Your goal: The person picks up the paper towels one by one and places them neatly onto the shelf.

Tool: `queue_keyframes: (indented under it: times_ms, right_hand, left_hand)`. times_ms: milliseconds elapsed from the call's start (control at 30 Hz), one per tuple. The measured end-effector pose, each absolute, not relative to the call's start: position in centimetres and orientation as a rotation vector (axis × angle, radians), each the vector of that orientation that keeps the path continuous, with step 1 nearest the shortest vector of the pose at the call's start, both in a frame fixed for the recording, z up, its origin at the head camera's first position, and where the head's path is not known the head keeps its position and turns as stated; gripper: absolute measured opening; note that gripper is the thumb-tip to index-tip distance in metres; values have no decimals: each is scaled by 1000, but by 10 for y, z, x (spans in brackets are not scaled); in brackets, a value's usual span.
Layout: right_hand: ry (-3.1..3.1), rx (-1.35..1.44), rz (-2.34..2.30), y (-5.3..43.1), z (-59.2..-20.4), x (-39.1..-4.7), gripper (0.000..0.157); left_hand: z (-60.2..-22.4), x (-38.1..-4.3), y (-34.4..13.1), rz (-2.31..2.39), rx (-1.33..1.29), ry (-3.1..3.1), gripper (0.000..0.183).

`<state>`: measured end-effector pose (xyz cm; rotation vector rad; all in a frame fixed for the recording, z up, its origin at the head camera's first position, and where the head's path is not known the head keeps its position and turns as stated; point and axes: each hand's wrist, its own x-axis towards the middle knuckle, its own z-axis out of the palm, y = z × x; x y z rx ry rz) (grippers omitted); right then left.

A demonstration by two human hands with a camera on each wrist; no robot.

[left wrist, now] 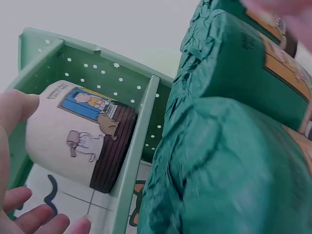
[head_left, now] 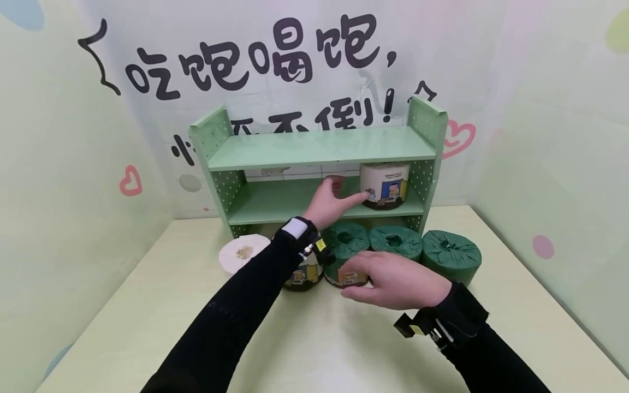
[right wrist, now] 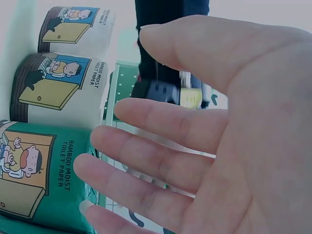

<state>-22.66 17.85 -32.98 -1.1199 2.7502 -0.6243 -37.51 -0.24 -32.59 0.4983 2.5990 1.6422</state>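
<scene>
On the middle level of a green shelf unit (head_left: 321, 147), a white toilet paper roll (head_left: 385, 185) with a cartoon print stands at the right end. My left hand (head_left: 330, 202) reaches into that level just left of the roll, fingers spread, thumb tip at the roll's edge. In the left wrist view the palm of the left hand (left wrist: 19, 161) is bare. Lower and nearer, my right hand (head_left: 395, 278) hovers in front of the green rolls with its fingers parted. Nothing lies against its palm in the right wrist view.
Three green-wrapped rolls, one of them the rightmost roll (head_left: 452, 255), line the table (head_left: 304, 349) before the shelf. Further left stand a white roll (head_left: 241, 252) and a printed white roll (head_left: 303, 274), partly behind my left forearm. Walls (head_left: 555, 136) flank the table.
</scene>
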Motion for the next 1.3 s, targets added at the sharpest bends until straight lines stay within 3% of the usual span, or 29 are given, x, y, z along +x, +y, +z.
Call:
queue_keyframes:
  times_ms: [933,1300]
  right_hand:
    - [2725,-1071,-625,175,-334,-227,35]
    - [2740,-1059,-610,173,-332,-226,35]
  left_hand:
    - [-328,-298,-124,1787,576,2563,76]
    - [-341,-278,-186,1898,461,2644,73]
